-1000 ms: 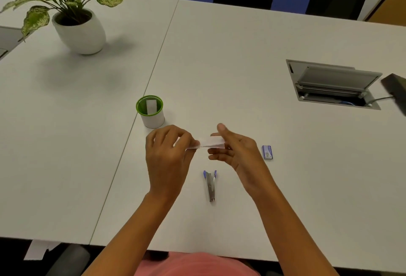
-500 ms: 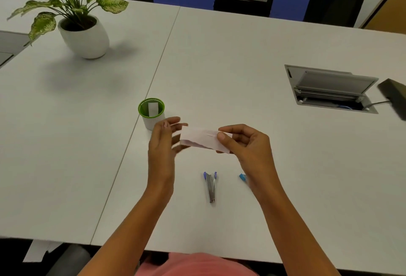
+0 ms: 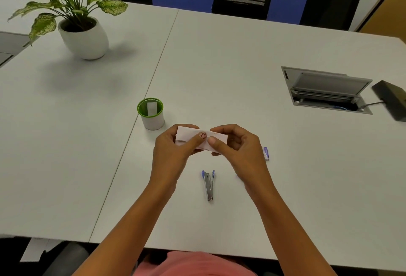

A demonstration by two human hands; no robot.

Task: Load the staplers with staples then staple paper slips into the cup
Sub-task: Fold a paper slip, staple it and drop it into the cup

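Note:
A pale pink paper slip [image 3: 189, 133] is pinched between both hands above the table, my left hand [image 3: 174, 147] on its left part and my right hand [image 3: 236, 146] on its right, thumbs nearly touching. A small silver stapler with blue tips [image 3: 208, 184] lies on the table just below the hands. A white cup with a green rim [image 3: 151, 114] stands to the upper left of the hands, a white slip upright inside it. A small purple staple box [image 3: 266, 153] peeks out beside my right wrist.
A potted plant [image 3: 83, 36] stands far left. A recessed cable hatch [image 3: 325, 91] is open at the right, with a dark device [image 3: 392, 98] on a cable beside it. Chairs stand behind the table's far edge [image 3: 241, 15]. A seam [image 3: 153, 71] splits the two tabletops.
The slip has turned from edge-on to flat toward me. My hands have come closer together, thumbs now meeting at its middle. The view has shifted slightly.

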